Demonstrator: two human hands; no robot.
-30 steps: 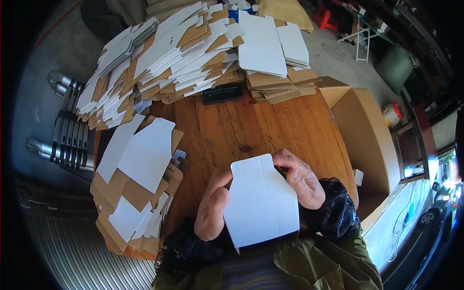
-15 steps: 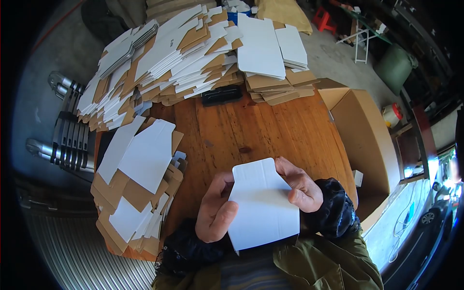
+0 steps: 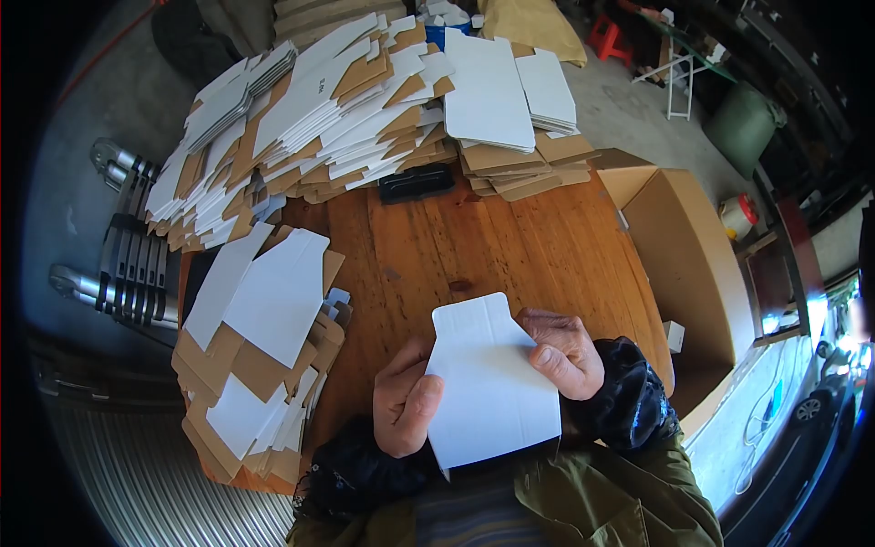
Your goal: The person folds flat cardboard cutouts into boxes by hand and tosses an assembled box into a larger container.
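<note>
Between my two hands is a white cardboard box blank (image 3: pixel 492 387), with a narrower flap at its far end. My left hand (image 3: pixel 407 401) grips its left edge, thumb on top and the other fingers curled behind. On the right edge, my right hand (image 3: pixel 563 356) pinches the cardboard with the thumb over the front. The underside of the blank and the fingertips beneath it are hidden. Left of my left hand lies a pile of white and brown box blanks (image 3: pixel 278 296) on the wooden table (image 3: pixel 437 246).
Large stacks of flat box blanks (image 3: pixel 319 100) cover the table's far left, with another stack (image 3: pixel 492 91) at the far middle. A black tray-like object (image 3: pixel 416 183) lies before them. At the right stands a big open carton (image 3: pixel 688 264). A folded metal ladder (image 3: pixel 132 237) is at left.
The white box blank has shifted slightly left and its far flap tilts up a little. Both hands move with it and keep their hold.
</note>
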